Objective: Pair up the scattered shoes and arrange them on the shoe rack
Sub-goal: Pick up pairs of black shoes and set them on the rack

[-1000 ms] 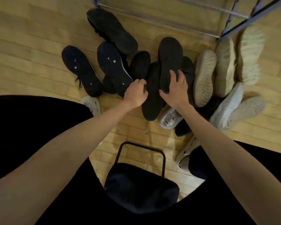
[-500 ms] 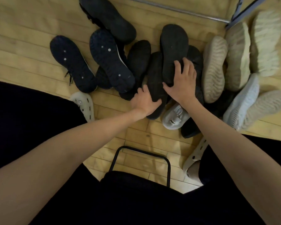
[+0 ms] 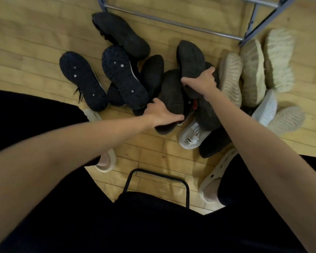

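Observation:
Several shoes lie soles-up in a heap on the wooden floor. My left hand point(image 3: 161, 114) grips a black shoe point(image 3: 171, 92) near its heel, fingers curled under its edge. My right hand point(image 3: 202, 82) grips another black shoe point(image 3: 190, 59) around its middle. Two navy shoes with white dots point(image 3: 82, 79) point(image 3: 124, 75) lie to the left, and a black shoe point(image 3: 120, 33) is beyond them. Beige and cream shoes point(image 3: 230, 75) point(image 3: 253, 72) point(image 3: 279, 59) sit on the right. The metal shoe rack point(image 3: 171, 22) stands at the far edge.
A white shoe point(image 3: 190, 134) lies partly under the black ones. Pale shoes point(image 3: 264, 108) point(image 3: 286, 119) lie at the right. I wear white clogs point(image 3: 106, 159) point(image 3: 213, 172) and sit on a black stool point(image 3: 153, 179).
Both hands went from resting on the black soles to gripping them. The left hand slid nearer to the heel of its shoe, and the right hand wrapped round its shoe's middle.

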